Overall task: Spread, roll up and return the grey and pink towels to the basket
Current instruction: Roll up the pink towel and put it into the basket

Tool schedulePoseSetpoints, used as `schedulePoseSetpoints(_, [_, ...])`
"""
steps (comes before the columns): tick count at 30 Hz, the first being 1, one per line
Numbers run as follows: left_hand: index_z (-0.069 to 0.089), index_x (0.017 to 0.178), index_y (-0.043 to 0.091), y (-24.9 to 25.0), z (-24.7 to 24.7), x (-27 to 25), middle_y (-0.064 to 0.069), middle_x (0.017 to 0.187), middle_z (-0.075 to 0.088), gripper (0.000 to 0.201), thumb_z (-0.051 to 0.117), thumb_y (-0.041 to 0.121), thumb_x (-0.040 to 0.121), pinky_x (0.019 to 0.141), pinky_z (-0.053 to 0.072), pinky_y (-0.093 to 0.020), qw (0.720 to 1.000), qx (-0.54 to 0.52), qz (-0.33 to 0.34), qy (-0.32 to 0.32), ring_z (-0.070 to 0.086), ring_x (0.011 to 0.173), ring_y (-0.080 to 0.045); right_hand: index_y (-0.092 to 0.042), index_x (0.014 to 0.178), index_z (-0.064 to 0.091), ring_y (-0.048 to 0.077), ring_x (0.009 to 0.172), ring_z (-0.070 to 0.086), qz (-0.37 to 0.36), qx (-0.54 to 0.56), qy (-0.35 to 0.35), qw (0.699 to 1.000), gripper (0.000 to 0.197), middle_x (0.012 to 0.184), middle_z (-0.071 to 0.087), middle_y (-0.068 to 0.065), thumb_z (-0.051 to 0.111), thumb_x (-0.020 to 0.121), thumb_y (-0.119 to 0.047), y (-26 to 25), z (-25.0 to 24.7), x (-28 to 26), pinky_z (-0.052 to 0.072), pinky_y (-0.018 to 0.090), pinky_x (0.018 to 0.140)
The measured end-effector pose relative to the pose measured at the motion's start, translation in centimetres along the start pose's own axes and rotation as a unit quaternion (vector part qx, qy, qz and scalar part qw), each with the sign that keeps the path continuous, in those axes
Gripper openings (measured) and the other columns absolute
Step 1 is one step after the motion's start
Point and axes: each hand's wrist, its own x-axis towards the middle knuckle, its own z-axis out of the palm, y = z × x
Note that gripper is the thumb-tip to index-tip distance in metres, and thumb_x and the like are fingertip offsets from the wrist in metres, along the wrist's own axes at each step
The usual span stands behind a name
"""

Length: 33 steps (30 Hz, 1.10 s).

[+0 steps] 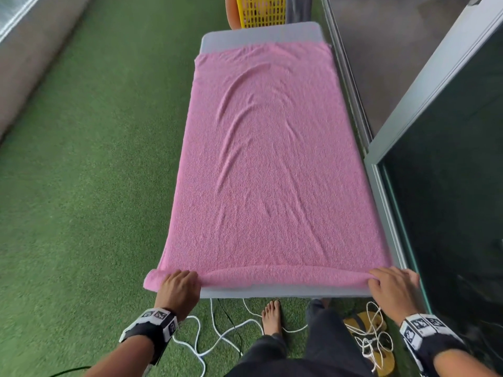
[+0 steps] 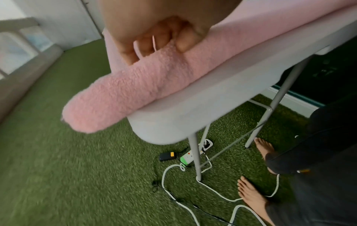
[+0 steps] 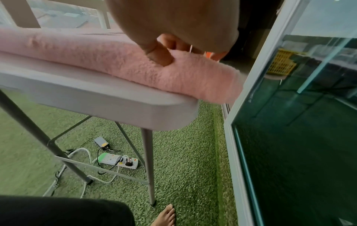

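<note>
With each grip, left hand (image 1: 178,287) and right hand (image 1: 392,285), curled on the roll begun at 6 o'clock, the pink towel (image 1: 272,159) covering the tabletop (image 1: 261,34) may roll crooked over its wrinkles

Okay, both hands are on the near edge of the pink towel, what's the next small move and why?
Probably keep rolling away from you: the pink towel has only one thin turn at the near edge, gripped by left hand and right hand; the rest lies flat on the table.
</note>
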Motion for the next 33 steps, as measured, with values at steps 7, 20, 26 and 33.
schedulePoseSetpoints(7, [0.052,0.094,0.013,-0.2,-0.9,3.9,-0.006,0.085,0.053,0.020,0.046,0.008,0.075,0.062,0.048,-0.041,0.996,0.081,-0.019,0.032,0.047,0.071,-0.023,-0.021,0.079,0.059,0.020,0.078,0.051,-0.010,-0.016,0.017,1.000,0.027,0.085,0.057,-0.003,0.073,0.072,0.001,-1.3,-1.6,2.3,0.034,0.038,0.078])
schedulePoseSetpoints(20, [0.056,0.075,0.012,-0.1,-0.9,5.8,-0.004,0.070,0.061,0.025,0.032,0.016,0.075,0.064,0.054,-0.040,0.999,0.006,0.010,0.046,0.057,0.062,-0.024,-0.023,0.097,0.073,0.016,0.096,0.062,0.009,-0.065,-0.088,0.994,0.017,0.104,0.072,-0.006,0.063,0.085,-0.018,-1.9,-2.2,6.7,0.030,0.040,0.093])
schedulePoseSetpoints(26, [0.043,0.139,-0.002,0.0,-0.1,6.7,-0.022,0.140,0.048,0.073,0.018,0.002,0.071,0.119,0.017,-0.042,0.997,0.000,-0.033,0.070,0.042,0.132,-0.036,-0.010,0.138,0.050,0.032,0.134,0.045,-0.039,-0.020,-0.004,0.999,0.053,0.143,0.051,0.012,0.051,0.086,0.000,-1.8,-0.4,7.1,0.030,0.054,0.109])
schedulePoseSetpoints(33, [0.063,0.118,0.004,-0.6,0.9,5.5,-0.013,0.119,0.064,0.057,0.078,0.008,0.063,0.110,0.030,-0.045,0.999,0.032,-0.003,0.041,0.060,0.113,-0.033,-0.011,0.135,0.055,0.029,0.135,0.044,-0.040,-0.029,-0.077,0.996,0.068,0.144,0.051,0.008,0.078,0.071,-0.013,-0.9,0.5,5.7,0.027,0.052,0.114])
